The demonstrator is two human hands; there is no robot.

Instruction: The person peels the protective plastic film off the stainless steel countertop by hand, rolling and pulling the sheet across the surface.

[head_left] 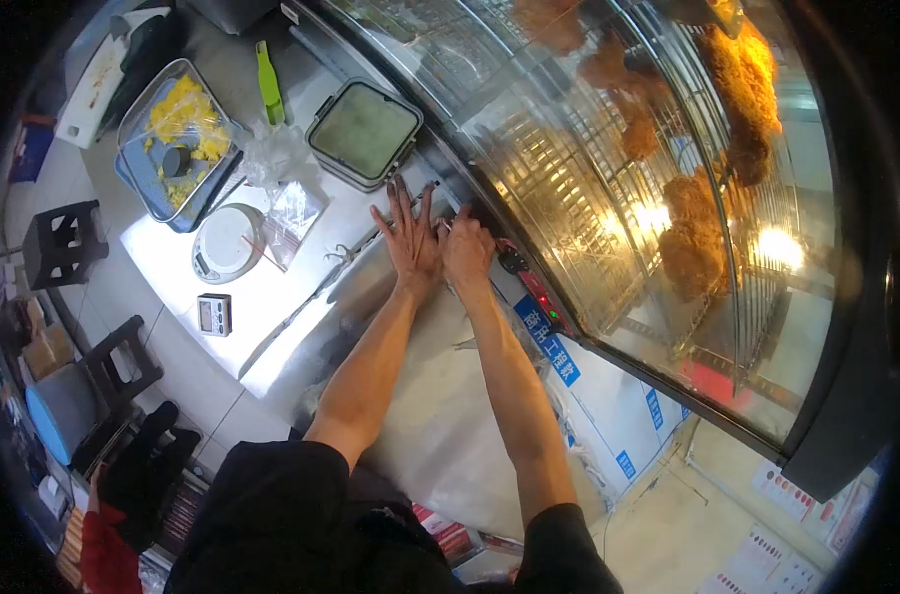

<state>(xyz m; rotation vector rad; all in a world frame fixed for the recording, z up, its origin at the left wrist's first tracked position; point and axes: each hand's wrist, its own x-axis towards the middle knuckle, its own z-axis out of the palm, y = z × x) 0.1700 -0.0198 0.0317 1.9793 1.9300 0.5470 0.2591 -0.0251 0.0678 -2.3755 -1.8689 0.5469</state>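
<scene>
My left hand lies with fingers spread on the shiny metal surface, close below a square container with a dark rim and greenish contents. Right beside it, my right hand is closed, its fingers curled round something small and thin that I cannot make out. Both hands are near the base of a glass display case. A small red-lit panel sits on the case's edge, just right of my right hand.
Left on the worktop are a round white scale, a small timer, clear plastic bags, a green scoop and a tray with yellow food. Fried pieces fill the case's racks. Black stools stand on the floor.
</scene>
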